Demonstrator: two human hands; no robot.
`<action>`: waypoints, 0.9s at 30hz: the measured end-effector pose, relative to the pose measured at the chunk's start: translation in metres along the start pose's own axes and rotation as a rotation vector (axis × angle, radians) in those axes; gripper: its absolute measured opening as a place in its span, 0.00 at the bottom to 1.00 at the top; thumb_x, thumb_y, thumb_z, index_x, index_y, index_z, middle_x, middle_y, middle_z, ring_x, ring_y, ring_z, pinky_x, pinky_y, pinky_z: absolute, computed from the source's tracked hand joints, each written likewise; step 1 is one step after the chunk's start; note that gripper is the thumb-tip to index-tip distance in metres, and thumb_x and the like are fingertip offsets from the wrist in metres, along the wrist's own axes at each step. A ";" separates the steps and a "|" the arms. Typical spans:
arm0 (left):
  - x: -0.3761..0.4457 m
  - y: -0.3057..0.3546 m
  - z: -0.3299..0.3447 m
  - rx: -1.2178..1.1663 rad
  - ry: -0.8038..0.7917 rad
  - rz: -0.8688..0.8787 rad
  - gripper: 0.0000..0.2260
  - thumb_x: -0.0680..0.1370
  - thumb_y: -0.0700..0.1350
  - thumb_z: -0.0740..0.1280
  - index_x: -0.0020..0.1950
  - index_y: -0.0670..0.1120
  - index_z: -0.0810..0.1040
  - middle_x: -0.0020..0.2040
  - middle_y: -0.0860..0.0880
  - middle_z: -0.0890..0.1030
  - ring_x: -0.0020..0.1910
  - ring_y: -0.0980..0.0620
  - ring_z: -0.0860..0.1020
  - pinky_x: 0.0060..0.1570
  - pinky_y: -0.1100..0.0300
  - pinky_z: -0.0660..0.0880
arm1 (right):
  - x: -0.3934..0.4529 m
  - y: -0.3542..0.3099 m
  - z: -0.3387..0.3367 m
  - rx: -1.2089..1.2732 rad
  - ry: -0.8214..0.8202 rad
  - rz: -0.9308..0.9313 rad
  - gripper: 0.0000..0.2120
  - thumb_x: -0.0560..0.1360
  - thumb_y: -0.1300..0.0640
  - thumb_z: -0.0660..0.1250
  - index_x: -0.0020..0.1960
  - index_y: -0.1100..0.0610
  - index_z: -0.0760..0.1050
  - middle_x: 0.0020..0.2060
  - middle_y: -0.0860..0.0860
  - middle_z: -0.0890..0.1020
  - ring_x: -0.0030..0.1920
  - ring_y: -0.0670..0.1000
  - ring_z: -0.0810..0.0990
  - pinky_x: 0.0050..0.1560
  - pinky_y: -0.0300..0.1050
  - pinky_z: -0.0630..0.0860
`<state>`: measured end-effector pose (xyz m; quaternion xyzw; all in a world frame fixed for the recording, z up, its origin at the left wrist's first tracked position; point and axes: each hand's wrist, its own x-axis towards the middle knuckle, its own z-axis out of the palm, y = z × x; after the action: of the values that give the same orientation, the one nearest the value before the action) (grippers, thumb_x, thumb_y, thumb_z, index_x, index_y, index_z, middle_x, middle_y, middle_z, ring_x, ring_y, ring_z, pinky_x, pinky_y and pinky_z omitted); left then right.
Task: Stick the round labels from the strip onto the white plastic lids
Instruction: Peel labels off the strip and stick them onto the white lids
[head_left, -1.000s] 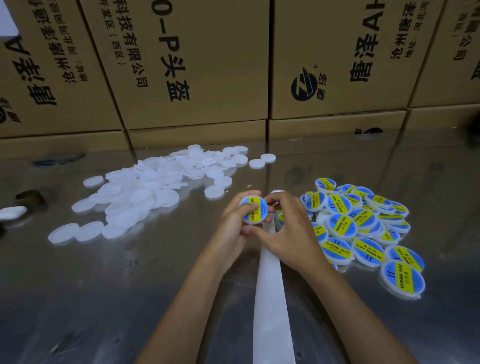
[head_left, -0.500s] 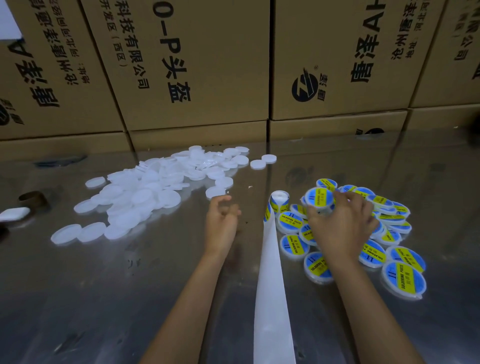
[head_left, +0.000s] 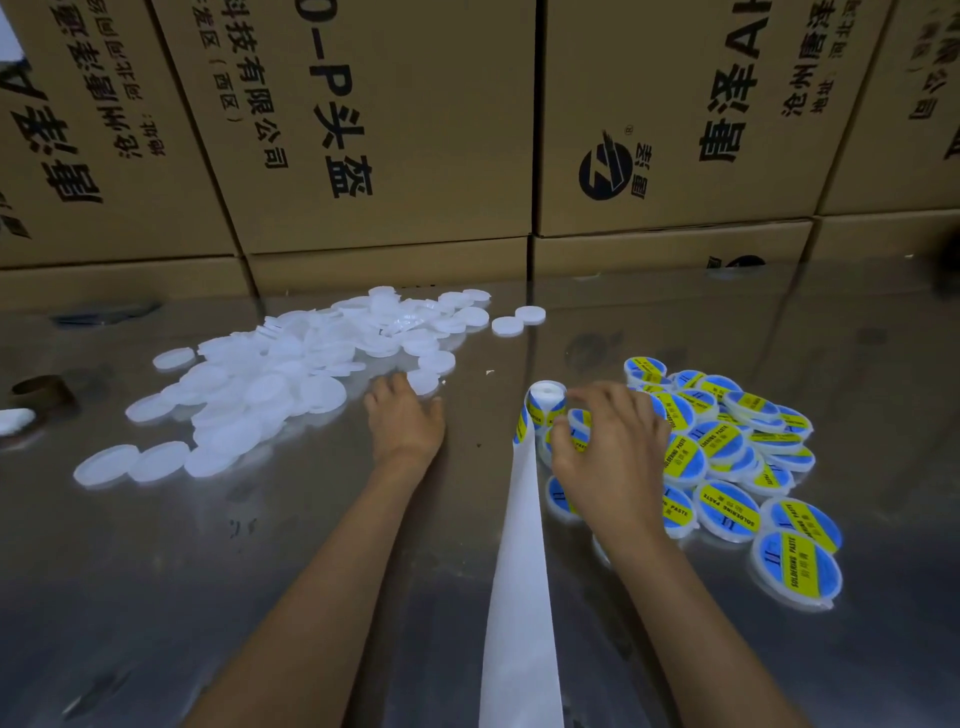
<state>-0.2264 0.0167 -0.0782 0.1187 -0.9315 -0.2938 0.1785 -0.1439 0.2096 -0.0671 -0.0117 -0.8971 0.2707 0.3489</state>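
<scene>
On the bench, the left hand reaches loosely open to a thin, light, likely slippery plain lid best pinched at its rim, while the right hand's curled fingers meet the label strip, grip unclear.

Backdrop: stacked brown cardboard boxes with black printed characters fill the upper half of the frame.
Work surface: a shiny metal table spans the lower half, mirroring the boxes.
Light: soft and dim.

Left hand touching plain lid; right hand at label roll
</scene>
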 end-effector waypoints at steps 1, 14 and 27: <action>0.006 -0.001 0.002 0.044 -0.018 0.002 0.27 0.82 0.50 0.64 0.77 0.41 0.61 0.77 0.40 0.62 0.75 0.40 0.59 0.73 0.49 0.60 | 0.000 0.000 0.000 0.029 -0.005 0.008 0.10 0.73 0.56 0.68 0.54 0.53 0.80 0.52 0.48 0.80 0.58 0.55 0.74 0.59 0.51 0.66; 0.035 -0.005 0.015 0.054 0.022 0.132 0.18 0.85 0.47 0.54 0.73 0.42 0.71 0.65 0.36 0.76 0.67 0.37 0.70 0.69 0.45 0.64 | 0.005 -0.007 0.026 0.163 -0.171 0.084 0.12 0.73 0.44 0.71 0.48 0.51 0.79 0.39 0.45 0.82 0.50 0.51 0.76 0.55 0.47 0.63; 0.002 -0.009 -0.009 -0.718 0.095 -0.224 0.08 0.80 0.43 0.60 0.55 0.45 0.78 0.44 0.43 0.82 0.26 0.46 0.81 0.25 0.63 0.75 | 0.012 -0.004 0.016 0.348 -0.374 0.218 0.17 0.70 0.65 0.65 0.53 0.49 0.81 0.47 0.45 0.85 0.59 0.52 0.79 0.69 0.54 0.64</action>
<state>-0.2236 0.0044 -0.0764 0.1633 -0.7412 -0.6133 0.2185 -0.1621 0.2011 -0.0670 0.0022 -0.8794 0.4540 0.1430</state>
